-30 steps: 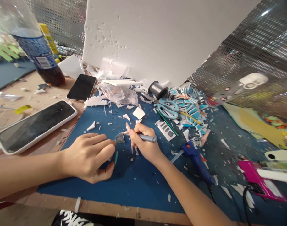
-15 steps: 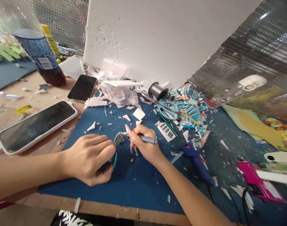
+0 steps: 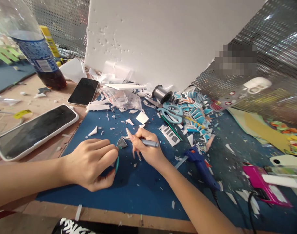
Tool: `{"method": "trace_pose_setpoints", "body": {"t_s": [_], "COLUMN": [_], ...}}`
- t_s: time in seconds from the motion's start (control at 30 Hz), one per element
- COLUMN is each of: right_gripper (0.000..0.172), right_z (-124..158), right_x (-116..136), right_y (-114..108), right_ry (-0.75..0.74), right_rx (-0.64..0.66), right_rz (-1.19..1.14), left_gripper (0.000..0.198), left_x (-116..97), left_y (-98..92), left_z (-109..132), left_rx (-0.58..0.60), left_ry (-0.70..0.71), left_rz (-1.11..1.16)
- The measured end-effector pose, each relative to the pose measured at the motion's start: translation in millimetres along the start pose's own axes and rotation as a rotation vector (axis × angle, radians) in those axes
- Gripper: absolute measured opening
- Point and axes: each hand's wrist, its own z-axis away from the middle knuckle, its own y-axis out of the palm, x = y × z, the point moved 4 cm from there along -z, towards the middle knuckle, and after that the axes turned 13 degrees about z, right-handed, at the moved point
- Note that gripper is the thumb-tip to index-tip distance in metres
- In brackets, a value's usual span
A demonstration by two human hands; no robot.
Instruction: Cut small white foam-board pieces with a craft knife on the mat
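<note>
Right fingers (image 3: 136,142) pinch the grey pen (image 3: 150,143) just beside a dark piece (image 3: 122,142).

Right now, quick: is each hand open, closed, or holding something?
Left hand: closed, holding a curved teal-edged object, mostly hidden.
Right hand: closed, holding a slim grey pen-shaped tool.

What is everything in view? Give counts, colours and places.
Board: 1, white, back
Bottle: 1, blue label, back left
Phones: 2, black screens, left
Plastic bag: 1, clear, back centre
Scissors: 1, light blue, centre right
Spool: 1, grey, behind scissors
Scraps: many, mostly white and blue, scattered
Card: 1, white, near scissors
Glue gun: 1, blue, centre right
Device: 1, pink, far right
Mats: 2 or more, blue, centre and left
Pen-like tool: 1, grey, centre
Small piece: 1, dark, by tool's tip
Left hand: 1, centre, holding teal-edged item
Right hand: 1, centre, holding tool
</note>
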Motion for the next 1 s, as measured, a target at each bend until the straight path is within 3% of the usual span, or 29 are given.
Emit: {"method": "trace_pose_setpoints", "body": {"t_s": [0.13, 0.3, 0.6, 0.77, 1.0], "right_gripper": [0.037, 0.036, 0.045, 0.040, 0.043], "right_z": [0.1, -0.7, -1.5, -2.4, -5.1], "right_x": [0.0, -2.4, -2.5, -5.6, -7.8], "right_y": [3.9, 0.6, -3.4, -1.2, -5.1], "right_ry": [-0.006, 0.020, -0.001, 0.050, 0.065], "right_rx": [0.071, -0.014, -0.068, -0.023, -0.099], "right_rz": [0.002, -0.010, 0.017, -0.037, -0.101], "left_gripper": [0.005, 0.005, 0.005, 0.006, 0.005], "left_x": [0.1, -0.6, 0.5, 0.1, -1.1], "left_y": [1.0, 0.3, 0.8, 0.5, -0.3], "left_z": [0.8, 1.2, -0.4, 0.0, -0.6], "left_rx": [-0.004, -0.004, -0.005, -0.013, -0.002], "left_ry": [0.002, 0.001, -0.013, -0.017, -0.008], "left_rz": [-0.003, -0.009, -0.011, 0.003, 0.003]}}
